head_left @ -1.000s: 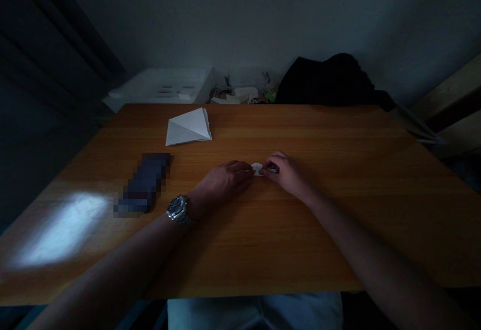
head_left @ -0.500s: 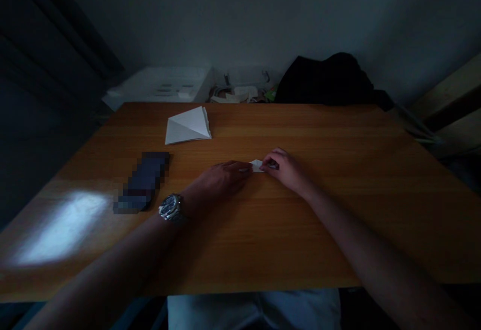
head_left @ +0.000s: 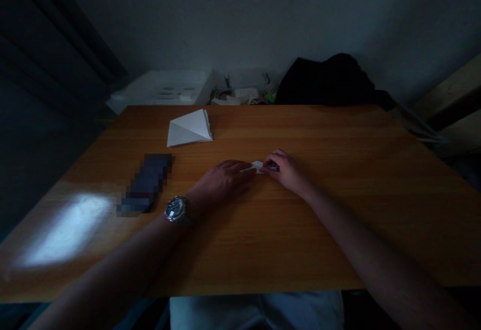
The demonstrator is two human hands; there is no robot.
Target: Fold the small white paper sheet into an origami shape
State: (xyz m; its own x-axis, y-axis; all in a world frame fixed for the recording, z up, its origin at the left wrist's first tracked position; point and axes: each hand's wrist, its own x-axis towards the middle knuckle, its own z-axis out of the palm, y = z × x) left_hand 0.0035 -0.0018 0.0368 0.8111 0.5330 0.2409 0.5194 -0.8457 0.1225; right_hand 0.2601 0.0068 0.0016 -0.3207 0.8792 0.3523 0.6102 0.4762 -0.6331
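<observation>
A small folded piece of white paper lies on the wooden table between my two hands, mostly covered by the fingers. My left hand, with a metal watch on the wrist, rests palm down, its fingers stretched flat over the paper's left part. The right end of the paper is pinched between the thumb and fingers of my right hand. How the paper is folded under the fingertips is hard to make out. A larger folded white sheet lies farther back on the left.
Left of my left forearm lies a dark, pixelated flat object. Behind the table stand a white plastic bin, cables and small items, and a black cloth or bag. A bright light patch falls on the left.
My left hand and wrist have shifted slightly right, the fingers reaching farther over the paper. My right hand keeps its pinch. The whole view has shifted a little.
</observation>
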